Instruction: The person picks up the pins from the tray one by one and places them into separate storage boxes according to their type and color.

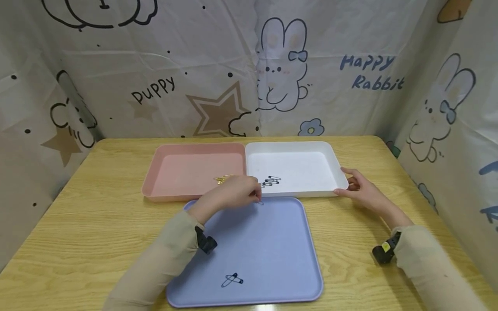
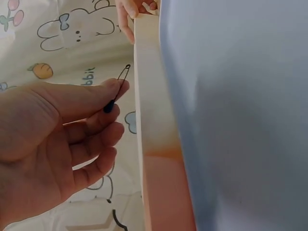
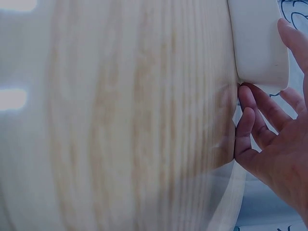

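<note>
Between thumb and index finger, my left hand [image 1: 239, 191] pinches a safety pin [image 2: 109, 106] with a black head, best seen in the left wrist view. In the head view that hand is over the back edge of the blue tray [image 1: 268, 246], close in front of the white tray [image 1: 303, 168]. My right hand [image 1: 362, 190] grips the white tray's front right corner, thumb at the front and fingers round the side. Several black safety pins [image 1: 271, 181] lie in the white tray. Gold safety pins [image 1: 222, 179] lie in the pink tray [image 1: 186, 166], partly hidden by my left hand.
Black safety pins [image 1: 232, 279] lie crossed near the blue tray's front edge. The pink and white trays stand side by side behind it on the wooden table [image 1: 97, 224]. A printed cloth [image 1: 218, 56] hangs behind and at both sides.
</note>
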Available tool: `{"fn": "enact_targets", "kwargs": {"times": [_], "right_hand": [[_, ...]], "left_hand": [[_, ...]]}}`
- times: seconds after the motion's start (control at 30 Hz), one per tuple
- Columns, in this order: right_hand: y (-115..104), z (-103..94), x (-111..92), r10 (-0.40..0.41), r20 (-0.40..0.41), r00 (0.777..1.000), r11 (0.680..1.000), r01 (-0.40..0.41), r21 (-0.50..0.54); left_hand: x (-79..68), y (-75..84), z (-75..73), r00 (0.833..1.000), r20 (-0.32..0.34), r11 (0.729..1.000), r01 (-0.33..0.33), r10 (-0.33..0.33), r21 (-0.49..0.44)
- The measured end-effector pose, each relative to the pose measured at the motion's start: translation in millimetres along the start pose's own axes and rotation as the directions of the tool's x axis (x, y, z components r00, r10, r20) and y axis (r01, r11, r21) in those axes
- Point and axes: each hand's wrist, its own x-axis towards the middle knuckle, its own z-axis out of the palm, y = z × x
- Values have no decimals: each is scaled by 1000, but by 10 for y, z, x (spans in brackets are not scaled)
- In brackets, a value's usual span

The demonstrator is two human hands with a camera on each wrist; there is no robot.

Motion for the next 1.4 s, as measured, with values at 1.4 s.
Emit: {"fn": "enact_targets", "kwargs": {"times": [1.4], "right_hand": [[-23,3,14,22,0,1000,1000,-22,-17]], "left_hand": [[1034,-258,105,986,40,985,163,-160,-59]]}}
